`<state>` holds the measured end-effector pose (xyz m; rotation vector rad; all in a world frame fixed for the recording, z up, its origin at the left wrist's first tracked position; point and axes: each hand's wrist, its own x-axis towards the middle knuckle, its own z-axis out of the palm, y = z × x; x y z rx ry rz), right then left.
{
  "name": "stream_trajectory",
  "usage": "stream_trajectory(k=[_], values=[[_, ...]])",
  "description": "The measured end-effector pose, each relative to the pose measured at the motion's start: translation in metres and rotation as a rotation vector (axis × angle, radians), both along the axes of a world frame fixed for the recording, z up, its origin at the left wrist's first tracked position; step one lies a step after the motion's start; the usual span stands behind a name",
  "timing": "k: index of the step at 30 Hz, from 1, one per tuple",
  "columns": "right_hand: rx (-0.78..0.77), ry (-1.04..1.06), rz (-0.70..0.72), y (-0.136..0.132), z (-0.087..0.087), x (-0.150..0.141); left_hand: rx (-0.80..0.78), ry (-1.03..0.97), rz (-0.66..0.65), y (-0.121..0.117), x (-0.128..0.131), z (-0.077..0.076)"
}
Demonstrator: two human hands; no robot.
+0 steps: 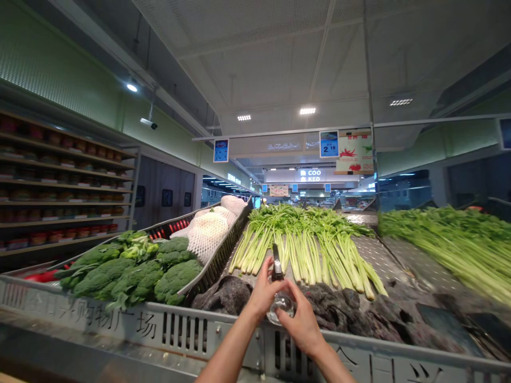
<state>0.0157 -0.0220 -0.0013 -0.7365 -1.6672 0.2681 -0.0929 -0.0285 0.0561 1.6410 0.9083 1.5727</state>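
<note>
A clear spray bottle (282,302) with a black spray head (277,263) is held upright in front of me, above the front edge of the display. My left hand (264,294) wraps its upper part from the left, close under the spray head. On the other side my right hand (302,318) grips the clear body, thumb and fingers around it. Beyond the bottle lie bunches of celery (303,244), leaves pointing away and stalk ends toward me. Parts of the bottle are hidden behind my fingers.
At left, a grey crate (191,327) holds broccoli (139,271) and produce in white foam netting (211,231). Dark crumpled cloth (223,295) lies along the front edge. A mirror (443,250) stands at right; price signs (329,144) hang above; shelves of jars (64,197) stand far left.
</note>
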Motion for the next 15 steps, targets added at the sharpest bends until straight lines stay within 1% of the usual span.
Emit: stream_trajectory(k=[1, 3, 4, 5, 6, 8, 11, 12, 15], values=[[-0.008, 0.013, 0.015, 0.001, -0.001, 0.001, -0.042, -0.026, -0.1, 0.0, -0.005, -0.005], [-0.047, 0.037, 0.068, 0.002, -0.003, 0.003, -0.142, 0.0, -0.342, -0.001, -0.015, -0.015], [-0.078, 0.058, 0.093, 0.002, -0.004, 0.004, -0.172, 0.007, -0.431, -0.001, -0.019, -0.019], [-0.114, 0.086, 0.112, 0.002, -0.004, 0.005, -0.197, 0.012, -0.487, -0.001, -0.022, -0.022], [-0.149, 0.117, 0.132, 0.002, -0.003, 0.007, -0.218, 0.011, -0.514, 0.0, -0.025, -0.024], [-0.221, 0.171, 0.189, 0.002, 0.0, 0.012, -0.262, -0.002, -0.512, 0.003, -0.027, -0.028], [-0.348, 0.203, 0.345, 0.003, 0.009, 0.018, -0.268, -0.017, -0.493, 0.009, -0.024, -0.03], [-0.364, 0.219, 0.348, 0.004, 0.014, 0.02, -0.257, -0.019, -0.481, 0.01, -0.022, -0.03], [-0.341, 0.239, 0.304, 0.005, 0.035, 0.022, -0.244, -0.031, -0.446, 0.013, -0.013, -0.03]])
